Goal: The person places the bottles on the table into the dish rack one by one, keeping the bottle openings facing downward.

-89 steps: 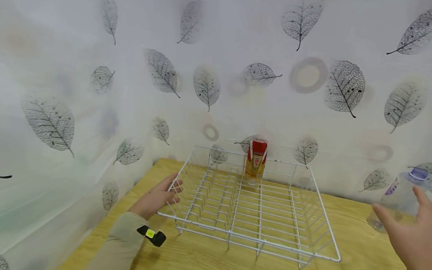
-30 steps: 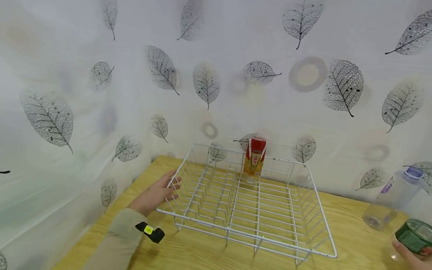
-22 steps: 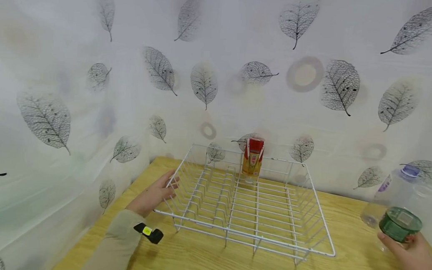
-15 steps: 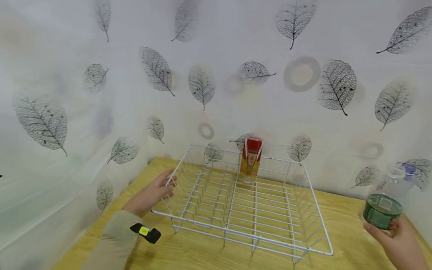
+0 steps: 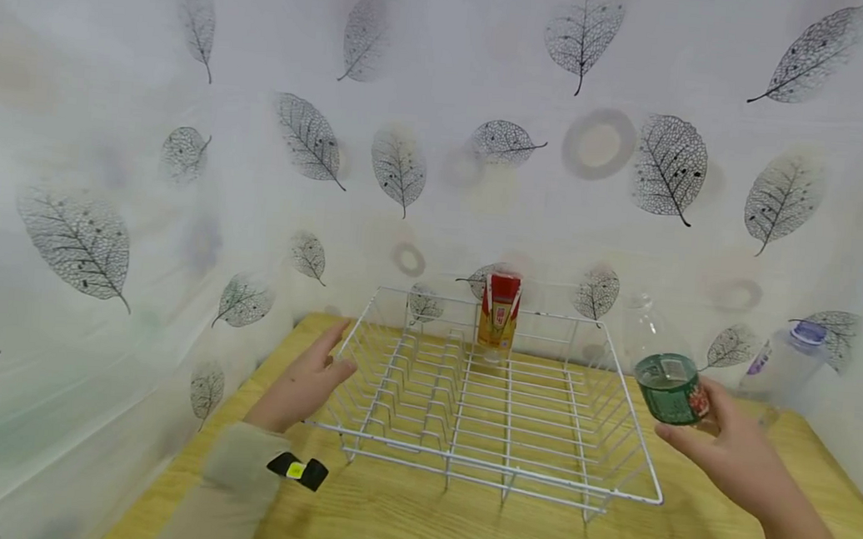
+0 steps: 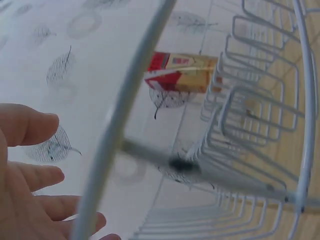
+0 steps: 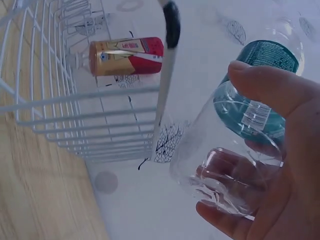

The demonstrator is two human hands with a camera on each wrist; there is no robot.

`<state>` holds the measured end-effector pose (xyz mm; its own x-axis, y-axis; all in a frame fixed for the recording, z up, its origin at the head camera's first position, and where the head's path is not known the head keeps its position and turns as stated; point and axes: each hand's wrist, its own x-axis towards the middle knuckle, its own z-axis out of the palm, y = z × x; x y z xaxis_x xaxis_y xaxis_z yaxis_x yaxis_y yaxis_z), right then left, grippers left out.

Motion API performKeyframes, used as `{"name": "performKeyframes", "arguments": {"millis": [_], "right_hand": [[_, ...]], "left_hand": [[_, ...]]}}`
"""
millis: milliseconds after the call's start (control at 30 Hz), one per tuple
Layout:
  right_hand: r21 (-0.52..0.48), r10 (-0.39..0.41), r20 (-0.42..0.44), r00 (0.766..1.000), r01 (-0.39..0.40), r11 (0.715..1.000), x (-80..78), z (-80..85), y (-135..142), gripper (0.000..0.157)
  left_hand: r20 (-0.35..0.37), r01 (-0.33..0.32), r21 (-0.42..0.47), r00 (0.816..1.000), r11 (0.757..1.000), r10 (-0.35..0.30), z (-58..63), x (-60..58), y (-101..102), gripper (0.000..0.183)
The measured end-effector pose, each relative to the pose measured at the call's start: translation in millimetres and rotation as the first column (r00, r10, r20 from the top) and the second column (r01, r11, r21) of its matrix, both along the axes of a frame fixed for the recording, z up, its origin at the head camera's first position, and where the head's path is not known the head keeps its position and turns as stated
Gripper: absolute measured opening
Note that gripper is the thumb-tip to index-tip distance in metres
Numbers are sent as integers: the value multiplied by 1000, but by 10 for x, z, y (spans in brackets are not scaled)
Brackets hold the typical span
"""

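My right hand (image 5: pixel 737 454) grips a clear plastic bottle with a green label (image 5: pixel 669 390), lifted beside the rack's right side, its neck up and tilted left. In the right wrist view, thumb and fingers wrap the bottle's (image 7: pixel 220 150) lower body. My left hand (image 5: pixel 306 386) is at the left side of the white wire dish rack (image 5: pixel 537 477), thumb apart from the loose fingers. The left wrist view has its fingertips beside the rack's rim; contact is hard to tell. A bottle with a red and yellow label (image 5: pixel 499 312) stands neck down at the rack's back.
Behind the right hand, a clear bottle with a purple top (image 5: pixel 789 357) stands on the wooden table (image 5: pixel 383 525), partly hidden. Leaf-patterned white sheeting (image 5: pixel 434 228) rises along the back and left side of the table.
The right hand, open three seconds ago near the purple-topped bottle, took hold of the green-labelled bottle and carried it left toward the rack. The left hand's thumb and fingers have shifted at the rack's side.
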<state>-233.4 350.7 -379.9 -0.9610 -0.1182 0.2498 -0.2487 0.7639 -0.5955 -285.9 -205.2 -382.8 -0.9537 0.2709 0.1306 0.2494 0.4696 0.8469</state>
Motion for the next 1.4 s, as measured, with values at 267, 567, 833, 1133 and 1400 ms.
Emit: {"name": "performKeyframes", "arguments": {"millis": [267,567,833,1133,1400], "right_hand": [[140,28,-49,998,-21,990,-51,89,-371,87],[221,92,-82,992,-71,973,-124,147,-754,89],[335,141,-135,981,-89,938,-185,124,-1116,81],[408,217,-271,938,-92,908,-241,101,-1528,83],[474,284,-342,896,-97,875,-242,88,-1636,80]], "left_hand": [[-262,-11,-163,965,987,-32,163,132,373,79],[-521,-15,-328,837,944,-167,136,170,846,86],[-611,-116,-490,753,864,-245,160,230,1238,97],[-638,-229,-617,706,753,-308,85,269,1419,95],[-653,-229,-609,687,759,-317,-24,240,1474,94]]}}
